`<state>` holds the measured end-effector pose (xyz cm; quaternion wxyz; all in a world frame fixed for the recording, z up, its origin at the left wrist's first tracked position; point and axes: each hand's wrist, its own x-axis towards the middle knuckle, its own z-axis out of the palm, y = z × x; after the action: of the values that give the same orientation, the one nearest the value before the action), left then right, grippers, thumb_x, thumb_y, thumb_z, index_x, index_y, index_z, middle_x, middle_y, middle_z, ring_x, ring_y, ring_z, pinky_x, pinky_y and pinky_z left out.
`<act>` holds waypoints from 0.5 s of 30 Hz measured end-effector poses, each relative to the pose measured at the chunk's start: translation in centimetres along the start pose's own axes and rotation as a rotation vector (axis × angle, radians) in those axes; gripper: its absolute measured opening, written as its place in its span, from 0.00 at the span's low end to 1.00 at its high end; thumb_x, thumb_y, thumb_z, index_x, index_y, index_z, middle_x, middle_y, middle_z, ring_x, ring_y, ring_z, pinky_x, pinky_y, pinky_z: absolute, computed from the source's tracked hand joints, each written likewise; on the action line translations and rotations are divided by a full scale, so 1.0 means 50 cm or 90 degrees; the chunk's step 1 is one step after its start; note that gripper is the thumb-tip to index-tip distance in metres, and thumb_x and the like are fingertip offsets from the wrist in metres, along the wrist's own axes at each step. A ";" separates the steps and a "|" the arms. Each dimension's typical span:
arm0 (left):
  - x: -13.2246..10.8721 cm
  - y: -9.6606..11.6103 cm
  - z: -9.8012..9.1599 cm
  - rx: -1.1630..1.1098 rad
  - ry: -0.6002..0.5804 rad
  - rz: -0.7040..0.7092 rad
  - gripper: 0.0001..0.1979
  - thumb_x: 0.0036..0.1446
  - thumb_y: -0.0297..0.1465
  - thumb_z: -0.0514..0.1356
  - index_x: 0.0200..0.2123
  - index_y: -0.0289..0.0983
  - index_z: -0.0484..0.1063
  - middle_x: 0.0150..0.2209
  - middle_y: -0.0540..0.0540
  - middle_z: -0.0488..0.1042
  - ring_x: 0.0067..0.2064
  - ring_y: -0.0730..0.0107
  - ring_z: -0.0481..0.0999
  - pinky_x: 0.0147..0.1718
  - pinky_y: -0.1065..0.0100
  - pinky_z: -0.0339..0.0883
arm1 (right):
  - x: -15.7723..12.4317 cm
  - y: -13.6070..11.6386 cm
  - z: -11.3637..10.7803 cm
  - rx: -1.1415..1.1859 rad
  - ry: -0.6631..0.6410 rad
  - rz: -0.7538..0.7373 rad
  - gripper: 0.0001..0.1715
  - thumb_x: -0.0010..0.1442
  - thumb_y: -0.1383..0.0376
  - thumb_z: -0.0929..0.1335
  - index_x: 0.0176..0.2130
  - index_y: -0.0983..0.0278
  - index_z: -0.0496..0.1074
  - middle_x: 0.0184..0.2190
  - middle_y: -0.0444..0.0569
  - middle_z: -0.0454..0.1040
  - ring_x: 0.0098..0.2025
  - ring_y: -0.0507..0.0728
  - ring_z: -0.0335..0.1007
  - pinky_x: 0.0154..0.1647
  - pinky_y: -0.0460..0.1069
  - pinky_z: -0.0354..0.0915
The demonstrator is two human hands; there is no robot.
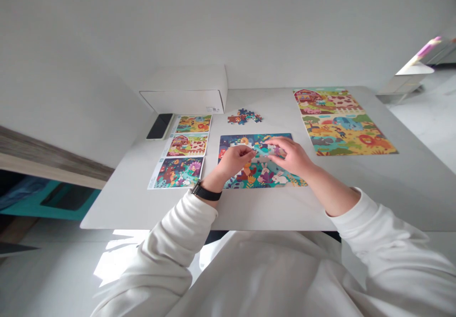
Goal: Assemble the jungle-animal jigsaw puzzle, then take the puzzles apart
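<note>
A partly assembled jigsaw puzzle [265, 177] with animals on a dark blue and teal ground lies under both hands. Pale gaps show in its upper part. Over its left side is my left hand [237, 159], thumb and forefinger pinched together; whatever is between the tips is too small to make out. My right hand [294, 155] is over the right side, its thumb and fingers apart and curved toward the left hand. A teal patch shows between the two hands; whether it is a loose piece I cannot tell. Loose puzzle pieces [245, 116] are heaped just behind the puzzle.
A picture sheet [187, 144] with three scenes lies left of the puzzle, beside a phone [160, 126]. Behind them a white box [183, 89] stands against the wall. Two finished-looking puzzles, a farm [327, 102] and a savanna [349, 135], lie at right on the white table [356, 179].
</note>
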<state>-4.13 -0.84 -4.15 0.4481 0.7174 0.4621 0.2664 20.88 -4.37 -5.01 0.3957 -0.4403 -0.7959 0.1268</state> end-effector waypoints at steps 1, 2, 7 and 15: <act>0.000 -0.001 0.001 0.000 0.001 0.003 0.17 0.63 0.45 0.61 0.30 0.37 0.75 0.23 0.53 0.67 0.26 0.73 0.63 0.28 0.69 0.56 | 0.000 0.000 0.000 -0.003 0.002 -0.006 0.23 0.65 0.64 0.74 0.59 0.52 0.77 0.56 0.50 0.82 0.59 0.64 0.79 0.65 0.62 0.74; 0.001 -0.003 0.001 0.001 0.003 0.007 0.18 0.63 0.45 0.61 0.29 0.37 0.74 0.23 0.53 0.67 0.26 0.73 0.63 0.28 0.69 0.56 | 0.000 0.000 0.000 -0.007 0.003 -0.012 0.23 0.65 0.64 0.74 0.59 0.52 0.77 0.55 0.50 0.82 0.58 0.64 0.80 0.64 0.61 0.74; 0.005 -0.011 0.002 0.011 0.006 0.016 0.19 0.63 0.47 0.61 0.29 0.37 0.73 0.23 0.52 0.67 0.26 0.73 0.64 0.27 0.69 0.56 | 0.002 0.001 -0.001 -0.024 0.005 -0.023 0.22 0.65 0.64 0.74 0.58 0.52 0.77 0.55 0.49 0.83 0.57 0.65 0.80 0.62 0.61 0.75; 0.004 -0.009 -0.018 -0.054 0.073 -0.014 0.17 0.65 0.46 0.60 0.30 0.39 0.70 0.19 0.55 0.64 0.21 0.76 0.59 0.22 0.71 0.53 | 0.011 0.035 -0.062 -0.046 0.111 0.028 0.21 0.64 0.61 0.76 0.57 0.54 0.78 0.52 0.50 0.84 0.52 0.66 0.82 0.58 0.63 0.77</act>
<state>-4.94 -0.25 -4.14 0.4541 0.6762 0.4831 0.3213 24.05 -3.39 -3.66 0.4445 -0.4810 -0.7527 0.0674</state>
